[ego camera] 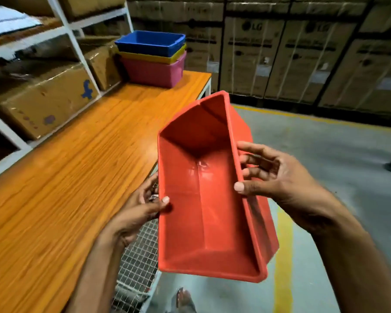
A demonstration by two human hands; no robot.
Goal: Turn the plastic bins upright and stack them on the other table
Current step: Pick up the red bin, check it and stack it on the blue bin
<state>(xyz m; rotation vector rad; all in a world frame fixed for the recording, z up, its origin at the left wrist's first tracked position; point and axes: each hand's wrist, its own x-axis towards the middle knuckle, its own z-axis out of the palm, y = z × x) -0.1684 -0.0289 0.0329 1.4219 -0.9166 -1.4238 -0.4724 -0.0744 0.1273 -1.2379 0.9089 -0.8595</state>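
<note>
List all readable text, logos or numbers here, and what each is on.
"LG": on the tall cardboard carton at the back, and the neighbouring carton.
Other print and labels on those cartons: too blurred to read.
Blue scrawl on the shelf box: illegible.
The red bin: no text.

The "LG" logo is legible on tall cardboard cartons (pixel 251 55) stacked along the back wall; their smaller print is blurred.

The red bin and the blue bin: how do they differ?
The red bin is held in the air by the left hand and right hand; the blue bin tops a stack on the table. The red bin is tilted, opening toward the camera; the blue bin sits upright. Both are rectangular plastic bins.
</note>
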